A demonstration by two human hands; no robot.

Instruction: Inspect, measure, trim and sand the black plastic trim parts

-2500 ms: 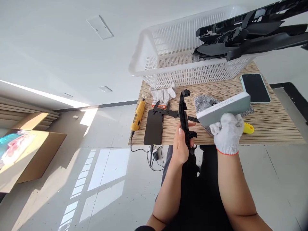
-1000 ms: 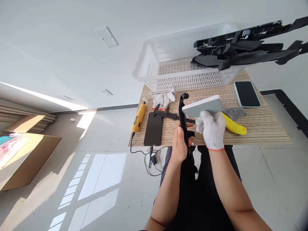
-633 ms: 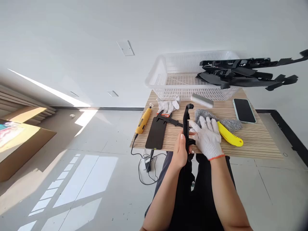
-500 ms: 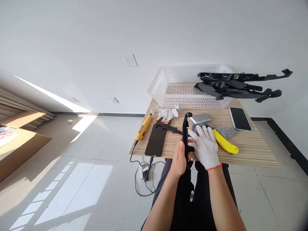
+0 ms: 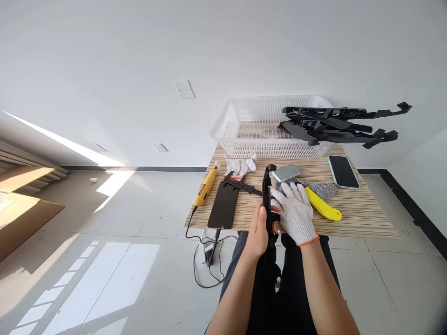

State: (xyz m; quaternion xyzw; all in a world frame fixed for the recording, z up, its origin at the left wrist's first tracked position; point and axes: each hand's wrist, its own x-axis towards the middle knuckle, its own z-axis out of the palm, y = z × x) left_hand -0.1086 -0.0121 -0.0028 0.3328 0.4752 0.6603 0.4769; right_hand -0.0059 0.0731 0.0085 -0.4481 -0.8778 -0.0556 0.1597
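My left hand [image 5: 259, 231], bare, is wrapped round a long black plastic part [image 5: 266, 188] that stands upright at the table's front edge. Its lower end hangs down before my legs. Beside it is my right hand [image 5: 295, 211], in a white knit glove with an orange cuff. The gloved fingers are stretched out and lie over a grey knit cloth [image 5: 324, 190], with the thumb side close to the black part; whether it touches is hard to see. A yellow-handled tool [image 5: 324, 204] lies just right of the glove, its other end hidden. Beyond the fingertips lies a pale flat block [image 5: 287, 172].
A white plastic basket [image 5: 261, 141] at the back holds several black plastic parts [image 5: 335, 125] that jut out rightward. On the table [image 5: 366, 218] are a phone [image 5: 343, 171], a black caliper [image 5: 242, 186], a dark flat slab [image 5: 223, 207], a yellow corded rotary tool [image 5: 206, 187] and a white glove [image 5: 240, 166].
The whole view has shifted a little, so the table and its things sit slightly further left. Both hands keep nearly the same pose, and the black part stays in my left hand.
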